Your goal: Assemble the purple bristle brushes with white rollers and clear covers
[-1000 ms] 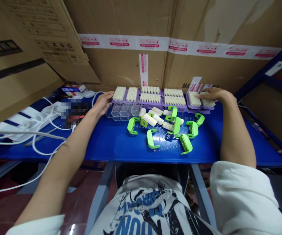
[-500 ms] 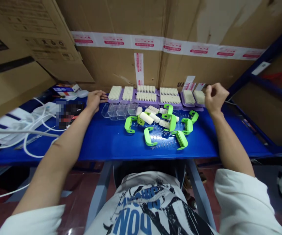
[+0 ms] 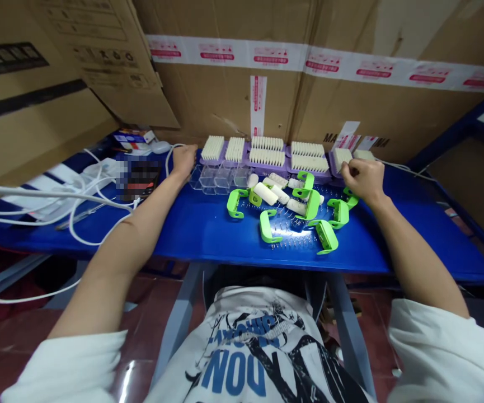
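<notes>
My left hand [image 3: 184, 160] is closed in a fist on the blue table, beside the left end of a row of purple trays [image 3: 267, 163] filled with upright cream-coloured strips [image 3: 213, 148]. Just in front of it stand clear plastic cups [image 3: 216, 179]. At the row's right end my right hand [image 3: 366, 178], also a fist, partly covers the last purple trays. Nothing shows in either fist. Between my hands lie bright green U-shaped brackets [image 3: 326, 237], white cylinders [image 3: 266, 193] and small metal springs [image 3: 298, 243].
White cables [image 3: 78, 215] and a power strip [image 3: 52, 193] spread over the table's left side. Behind them sit a small box [image 3: 135, 136] and a dark, pixelated item [image 3: 141, 180]. Cardboard [image 3: 216, 95] walls the back; a blue frame [image 3: 483, 131] stands at right.
My left hand's fingers have curled from outstretched into a fist. My right fist has come lower and inward, over the right end of the row. The view has shifted slightly.
</notes>
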`<state>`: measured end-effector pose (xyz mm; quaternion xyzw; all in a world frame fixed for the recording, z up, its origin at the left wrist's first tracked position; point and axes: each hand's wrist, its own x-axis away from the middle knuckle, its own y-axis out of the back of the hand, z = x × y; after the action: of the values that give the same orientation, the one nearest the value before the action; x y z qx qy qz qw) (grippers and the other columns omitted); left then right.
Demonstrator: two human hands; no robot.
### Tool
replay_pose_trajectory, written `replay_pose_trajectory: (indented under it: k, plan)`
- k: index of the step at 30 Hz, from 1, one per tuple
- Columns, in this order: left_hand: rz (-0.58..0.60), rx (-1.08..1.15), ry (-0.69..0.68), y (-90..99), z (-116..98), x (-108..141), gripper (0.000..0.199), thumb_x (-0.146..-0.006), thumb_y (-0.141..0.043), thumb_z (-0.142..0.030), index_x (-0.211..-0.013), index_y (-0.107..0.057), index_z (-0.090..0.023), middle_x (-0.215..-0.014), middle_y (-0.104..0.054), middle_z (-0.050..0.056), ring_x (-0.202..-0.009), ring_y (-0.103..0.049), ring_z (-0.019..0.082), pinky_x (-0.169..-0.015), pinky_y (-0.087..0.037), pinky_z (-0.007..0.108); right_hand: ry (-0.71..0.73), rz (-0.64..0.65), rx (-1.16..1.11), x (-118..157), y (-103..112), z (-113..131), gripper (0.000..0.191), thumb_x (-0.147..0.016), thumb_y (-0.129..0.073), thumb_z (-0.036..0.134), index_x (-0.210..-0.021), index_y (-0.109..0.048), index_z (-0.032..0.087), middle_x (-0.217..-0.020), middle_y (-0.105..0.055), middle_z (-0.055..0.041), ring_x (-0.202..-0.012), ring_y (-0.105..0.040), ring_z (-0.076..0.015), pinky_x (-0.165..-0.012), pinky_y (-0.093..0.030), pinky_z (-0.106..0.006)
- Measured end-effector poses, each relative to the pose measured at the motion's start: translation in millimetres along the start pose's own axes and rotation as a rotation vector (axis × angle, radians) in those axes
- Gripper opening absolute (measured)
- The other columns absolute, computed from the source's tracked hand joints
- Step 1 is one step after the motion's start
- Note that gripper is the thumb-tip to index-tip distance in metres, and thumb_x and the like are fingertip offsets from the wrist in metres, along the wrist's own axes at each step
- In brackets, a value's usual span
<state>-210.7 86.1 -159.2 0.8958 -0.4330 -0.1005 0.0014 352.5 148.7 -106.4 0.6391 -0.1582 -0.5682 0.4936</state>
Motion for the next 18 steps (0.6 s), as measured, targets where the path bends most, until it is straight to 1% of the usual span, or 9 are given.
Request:
replay_pose_trajectory:
  k: [2, 3, 5, 7, 10, 12, 15, 16, 18]
  plan:
    - [-0.038, -0.043, 0.032, -2.0, -0.9, 1.7, 0.026, -0.115, -0.074, -0.036, -0.104, -0.075, -0.013, -0.097, -0.073, 0.004, -0.081, -0.069, 0.015, -0.072, -0.062, 0.028, -0.012, 0.015, -0.003, 0.2, -0.8, 0.4, 0.045, -0.101, -0.059, 0.036, -0.064, -0.035, 0.029, -0.07, -0.065, -0.0085, -0.073, -0.062, -0.0283, -0.075, -0.042, -0.043]
    - [-0.059, -0.067, 0.038, -2.4, -2.4, 2.8, 0.03, -0.116, -0.072, -0.034, -0.094, -0.072, -0.013, -0.087, -0.068, 0.002, -0.072, -0.063, 0.013, -0.066, -0.057, 0.025, -0.012, 0.021, -0.002, 0.3, -1.1, 1.1, 0.045, -0.102, -0.058, 0.036, -0.064, -0.036, 0.029, -0.069, -0.065, -0.0085, -0.073, -0.062, -0.0285, -0.075, -0.041, -0.043]
    - [-0.076, -0.094, 0.046, -2.6, -6.2, 5.4, 0.035, -0.116, -0.073, -0.035, -0.088, -0.068, -0.015, -0.079, -0.062, -0.002, -0.064, -0.054, 0.01, -0.059, -0.049, 0.022, -0.003, 0.033, 0.001, 0.3, -1.5, 3.0, 0.045, -0.101, -0.058, 0.035, -0.063, -0.036, 0.028, -0.069, -0.066, -0.0086, -0.073, -0.063, -0.0288, -0.074, -0.04, -0.043]
    - [-0.083, -0.107, 0.046, -2.8, -10.0, 8.1, 0.036, -0.116, -0.072, -0.035, -0.086, -0.066, -0.016, -0.074, -0.059, -0.004, -0.059, -0.049, 0.01, -0.056, -0.044, 0.022, 0.001, 0.046, 0.003, 0.4, -1.1, 5.2, 0.044, -0.101, -0.058, 0.035, -0.063, -0.037, 0.028, -0.069, -0.066, -0.0088, -0.074, -0.064, -0.0288, -0.074, -0.04, -0.043]
    - [-0.081, -0.115, 0.029, -3.9, -14.0, 11.3, 0.046, -0.113, -0.063, -0.02, -0.068, -0.057, -0.018, -0.059, -0.05, -0.004, -0.053, -0.042, 0.011, -0.054, -0.033, 0.028, -0.003, 0.067, -0.001, 0.3, 2.4, 6.8, 0.044, -0.1, -0.059, 0.035, -0.063, -0.037, 0.028, -0.069, -0.066, -0.009, -0.075, -0.064, -0.0287, -0.075, -0.04, -0.043]
    - [-0.076, -0.124, 0.017, -4.7, -15.1, 11.9, 0.047, -0.111, -0.06, -0.016, -0.064, -0.053, -0.019, -0.054, -0.048, -0.003, -0.052, -0.041, 0.011, -0.055, -0.03, 0.031, -0.009, 0.065, -0.004, 0.0, 6.9, 6.1, 0.044, -0.101, -0.058, 0.035, -0.064, -0.036, 0.028, -0.07, -0.065, -0.0088, -0.074, -0.063, -0.0283, -0.076, -0.041, -0.043]
    - [-0.069, -0.154, 0.02, -5.2, -14.2, 10.4, 0.043, -0.113, -0.06, -0.016, -0.07, -0.057, -0.018, -0.056, -0.051, -0.004, -0.054, -0.045, 0.01, -0.058, -0.035, 0.029, -0.039, 0.032, -0.004, -0.9, 15.3, 2.8, 0.045, -0.102, -0.057, 0.036, -0.064, -0.034, 0.028, -0.069, -0.062, -0.0078, -0.072, -0.06, -0.0259, -0.076, -0.041, -0.042]
    - [-0.066, -0.168, 0.027, -5.2, -13.5, 9.6, 0.039, -0.115, -0.062, -0.02, -0.076, -0.062, -0.016, -0.063, -0.057, -0.003, -0.058, -0.051, 0.01, -0.06, -0.042, 0.027, -0.052, 0.02, -0.005, -1.1, 18.0, 1.6, 0.045, -0.102, -0.057, 0.035, -0.064, -0.033, 0.028, -0.068, -0.06, -0.0074, -0.07, -0.058, -0.0246, -0.076, -0.041, -0.041]
    - [-0.062, -0.192, 0.041, -4.9, -12.1, 7.9, 0.024, -0.117, -0.07, -0.033, -0.103, -0.075, -0.014, -0.092, -0.075, 0.003, -0.079, -0.07, 0.015, -0.075, -0.061, 0.029, -0.073, 0.007, -0.011, -1.4, 22.2, 0.0, 0.045, -0.101, -0.056, 0.034, -0.063, -0.032, 0.028, -0.066, -0.056, -0.0066, -0.067, -0.053, -0.022, -0.075, -0.039, -0.041]
